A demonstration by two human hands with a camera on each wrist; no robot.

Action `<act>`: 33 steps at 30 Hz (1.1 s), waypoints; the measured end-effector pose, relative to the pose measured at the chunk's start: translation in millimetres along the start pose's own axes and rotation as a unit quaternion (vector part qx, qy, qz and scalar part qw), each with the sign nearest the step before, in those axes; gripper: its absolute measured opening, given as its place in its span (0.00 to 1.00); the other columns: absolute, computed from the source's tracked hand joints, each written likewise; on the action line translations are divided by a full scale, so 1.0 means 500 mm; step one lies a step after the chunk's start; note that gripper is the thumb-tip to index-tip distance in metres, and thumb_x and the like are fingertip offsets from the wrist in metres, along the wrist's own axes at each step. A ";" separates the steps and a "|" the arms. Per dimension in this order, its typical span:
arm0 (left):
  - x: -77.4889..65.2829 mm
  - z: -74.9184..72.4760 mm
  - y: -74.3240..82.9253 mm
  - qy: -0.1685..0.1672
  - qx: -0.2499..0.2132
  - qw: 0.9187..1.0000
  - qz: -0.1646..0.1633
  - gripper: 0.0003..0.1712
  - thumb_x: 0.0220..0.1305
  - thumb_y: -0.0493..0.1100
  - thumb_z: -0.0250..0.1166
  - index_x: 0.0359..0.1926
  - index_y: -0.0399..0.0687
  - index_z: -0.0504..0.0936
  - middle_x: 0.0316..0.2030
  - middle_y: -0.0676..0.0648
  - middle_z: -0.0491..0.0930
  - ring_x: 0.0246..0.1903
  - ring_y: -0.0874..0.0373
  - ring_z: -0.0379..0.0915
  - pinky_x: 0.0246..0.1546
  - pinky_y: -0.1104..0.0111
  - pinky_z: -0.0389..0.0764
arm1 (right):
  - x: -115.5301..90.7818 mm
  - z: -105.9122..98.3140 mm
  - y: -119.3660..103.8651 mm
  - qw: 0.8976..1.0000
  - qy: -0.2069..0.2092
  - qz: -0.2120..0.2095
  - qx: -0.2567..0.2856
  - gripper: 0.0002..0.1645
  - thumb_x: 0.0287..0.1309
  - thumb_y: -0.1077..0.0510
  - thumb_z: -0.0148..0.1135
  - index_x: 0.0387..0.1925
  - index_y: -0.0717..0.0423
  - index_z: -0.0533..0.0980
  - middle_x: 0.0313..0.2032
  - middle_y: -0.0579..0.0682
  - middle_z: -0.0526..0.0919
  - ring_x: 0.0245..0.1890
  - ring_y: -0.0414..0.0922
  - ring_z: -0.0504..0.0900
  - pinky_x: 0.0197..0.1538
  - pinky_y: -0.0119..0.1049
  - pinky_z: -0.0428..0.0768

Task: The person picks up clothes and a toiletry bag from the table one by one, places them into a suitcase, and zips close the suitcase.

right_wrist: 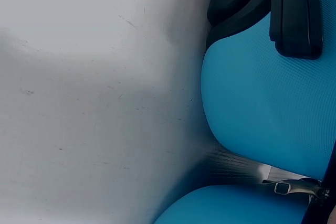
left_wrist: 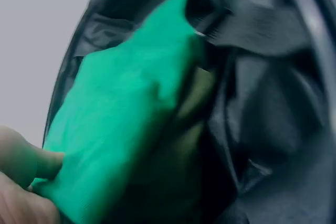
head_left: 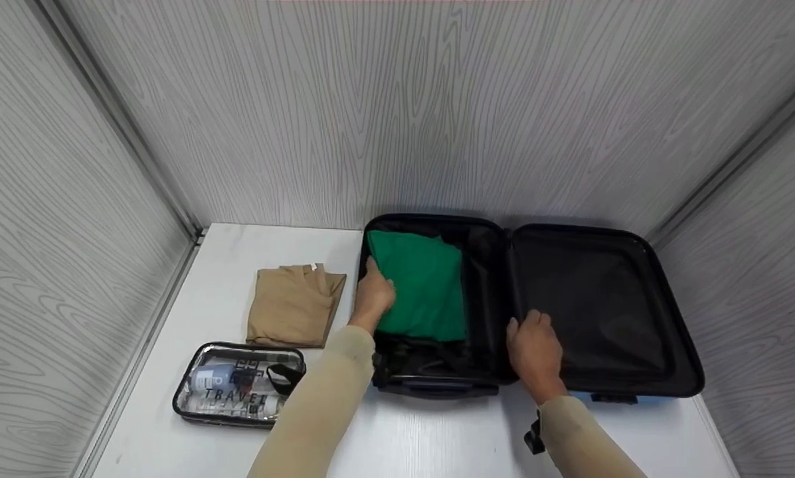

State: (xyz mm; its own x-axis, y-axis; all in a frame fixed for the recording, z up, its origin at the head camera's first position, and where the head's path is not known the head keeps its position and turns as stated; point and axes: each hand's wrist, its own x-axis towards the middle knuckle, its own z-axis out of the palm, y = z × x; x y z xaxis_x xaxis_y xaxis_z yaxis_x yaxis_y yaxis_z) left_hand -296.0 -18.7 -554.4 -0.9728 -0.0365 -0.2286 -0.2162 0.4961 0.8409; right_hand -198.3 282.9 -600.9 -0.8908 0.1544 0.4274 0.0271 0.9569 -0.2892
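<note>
An unzipped hard-shell suitcase (head_left: pixel 600 302) lies spread flat, its two black-lined halves side by side. Folded green cloth (head_left: pixel 424 285) lies in the left half. My left hand (head_left: pixel 375 292) pinches its left edge; the left wrist view shows thumb and fingers on the green fabric. Below it, a darker olive fabric (left_wrist: pixel 202 85) shows in shadow. At the front corner of the right half, beside the hinge, my right hand (head_left: pixel 536 352) holds the rim with bent fingers. In the right wrist view that hand is almost wholly out of frame, beyond the blue shell (right_wrist: pixel 262 87).
A folded tan shirt (head_left: pixel 291 305) lies on the white table (head_left: pixel 424 438), left of the suitcase. In front of it sits a clear travel pouch (head_left: pixel 238 385) with bottles inside. Grey wood-grain walls (head_left: pixel 410 106) stand at the back and both sides.
</note>
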 end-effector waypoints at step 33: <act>-0.046 0.028 -0.037 -0.092 0.269 0.952 0.109 0.66 0.68 0.58 0.73 0.85 0.39 0.37 0.82 0.26 0.33 0.83 0.32 0.31 0.81 0.43 0.48 | -0.002 -0.008 -0.002 1.000 -0.004 -0.011 0.002 0.20 0.76 0.55 0.61 0.43 0.75 0.74 0.33 0.67 0.76 0.23 0.60 0.78 0.26 0.57 0.82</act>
State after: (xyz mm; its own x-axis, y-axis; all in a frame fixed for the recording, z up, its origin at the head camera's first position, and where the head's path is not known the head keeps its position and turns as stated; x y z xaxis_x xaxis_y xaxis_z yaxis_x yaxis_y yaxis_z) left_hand -268.3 -15.0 -571.6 -0.9478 0.2472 -0.2014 0.1118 0.8492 0.5160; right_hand -195.6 282.8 -597.8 -0.8949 0.1304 0.4267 0.0045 0.9589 -0.2836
